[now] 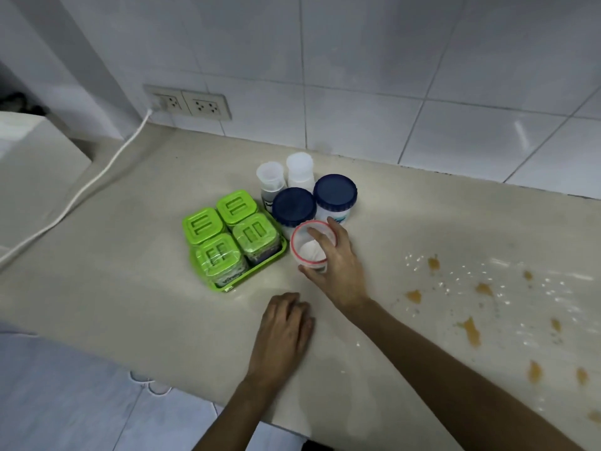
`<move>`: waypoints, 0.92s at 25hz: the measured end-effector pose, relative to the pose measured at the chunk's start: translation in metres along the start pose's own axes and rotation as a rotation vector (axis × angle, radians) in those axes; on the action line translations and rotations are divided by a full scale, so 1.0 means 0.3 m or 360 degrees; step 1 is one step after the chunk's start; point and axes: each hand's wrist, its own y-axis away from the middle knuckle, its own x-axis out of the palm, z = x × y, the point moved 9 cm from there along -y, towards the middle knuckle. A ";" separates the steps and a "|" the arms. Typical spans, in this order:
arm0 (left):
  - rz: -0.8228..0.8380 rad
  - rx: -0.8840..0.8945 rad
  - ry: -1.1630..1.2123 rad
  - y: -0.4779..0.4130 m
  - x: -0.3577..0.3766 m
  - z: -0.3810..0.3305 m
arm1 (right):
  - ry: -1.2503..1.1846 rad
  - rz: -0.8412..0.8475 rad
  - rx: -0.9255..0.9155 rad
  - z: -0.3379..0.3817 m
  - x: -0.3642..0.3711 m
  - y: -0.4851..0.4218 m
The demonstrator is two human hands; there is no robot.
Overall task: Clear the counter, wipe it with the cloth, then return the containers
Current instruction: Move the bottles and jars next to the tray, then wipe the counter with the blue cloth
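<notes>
My right hand [338, 268] grips a clear round container with a red-rimmed lid [305, 247], set on the beige counter [130, 255] beside the other containers. Flat on the counter near its front edge rests my left hand [283, 333], holding nothing. Behind the red-rimmed container stand two jars with dark blue lids [294, 205] [335, 190] and two small translucent white bottles [270, 177] [300, 167]. To the left, a green tray [253, 275] carries several square jars with green lids [227, 236]. No cloth is in view.
Orange-brown spills and wet droplets [471, 330] cover the counter's right part. A white cable [107, 164] runs from wall sockets [192, 104] across the counter's left. A white appliance [29, 164] stands at far left. Tiled wall behind; floor below the front edge.
</notes>
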 end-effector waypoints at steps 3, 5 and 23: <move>0.0050 0.0087 0.0000 0.007 0.014 -0.011 | -0.0027 0.0067 -0.0018 -0.011 -0.022 0.026; 0.0090 0.0110 0.0017 0.008 0.014 -0.008 | -0.0061 -0.0009 0.0017 -0.035 -0.072 0.075; 0.0322 0.1094 0.0026 0.181 0.323 -0.997 | 0.0281 -0.0287 0.0781 -0.762 -0.726 1.172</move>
